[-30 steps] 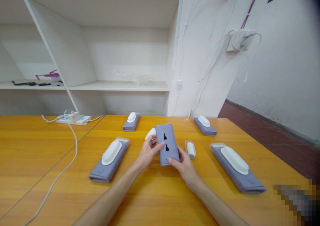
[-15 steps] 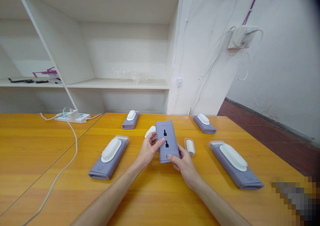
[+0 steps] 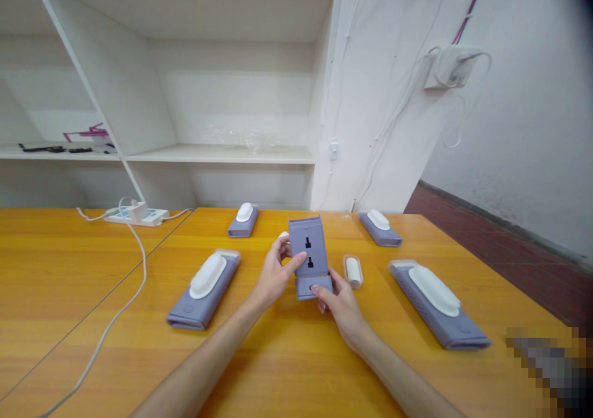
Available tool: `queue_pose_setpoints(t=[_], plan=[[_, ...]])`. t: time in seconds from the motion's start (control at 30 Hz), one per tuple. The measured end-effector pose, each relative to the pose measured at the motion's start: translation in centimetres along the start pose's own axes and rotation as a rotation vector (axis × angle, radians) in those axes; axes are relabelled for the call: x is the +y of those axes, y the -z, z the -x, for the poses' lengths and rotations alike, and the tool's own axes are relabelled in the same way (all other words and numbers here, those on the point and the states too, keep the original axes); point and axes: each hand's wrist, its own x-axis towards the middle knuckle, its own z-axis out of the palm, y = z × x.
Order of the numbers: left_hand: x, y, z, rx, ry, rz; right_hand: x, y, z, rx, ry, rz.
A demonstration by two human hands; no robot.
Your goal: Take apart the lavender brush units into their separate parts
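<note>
Above the middle of the table I hold a purple-grey plastic case [image 3: 307, 245] with two black keyhole-shaped slots in its face. My left hand [image 3: 277, 270] grips its left side, thumb on the face near the lower slot. At the lower end, a short flap [image 3: 313, 288] stands out along a crease, with my right hand [image 3: 341, 307] pinching it, thumb on its round hole. A white part [image 3: 283, 236] shows partly behind the case and my left fingers. Just right of the case lies a small clear-edged piece with a white roll-like middle [image 3: 353, 271].
Similar purple-grey cases topped with white oval pieces lie at near left [image 3: 204, 291], near right [image 3: 438, 307], far left [image 3: 243, 220] and far right [image 3: 380, 228]. A white power strip [image 3: 138, 215] trails a cable [image 3: 118, 310] down the table's left side. Shelves [image 3: 231, 152] stand behind.
The case's lower end has bent along a crease, so its flap now stands apart from the main face. The upper part has tilted back. Both hands keep their hold.
</note>
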Motion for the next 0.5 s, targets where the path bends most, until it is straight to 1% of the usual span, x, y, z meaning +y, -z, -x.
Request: queue_pose_setpoints(t=[0.1, 0.2, 0.33, 0.5], plan=[[0.0, -0.1, -0.1, 0.041, 0.049, 0.08, 0.1, 0.1, 0.1, -0.026, -0.019, 0.012], [-0.1, -0.1, -0.4, 0.143, 0.104, 0.187, 0.1, 0.2, 0.4, -0.054, -0.04, 0.031], [-0.3, 0.7, -1.4, 0.323, 0.13, 0.312, 0.1, 0.1, 0.8, -0.082, -0.024, 0.082], [-0.6, 2.7, -2.7, 0.609, 0.092, 0.43, 0.4, 0.2, 1.3, -0.034, 0.019, 0.122]])
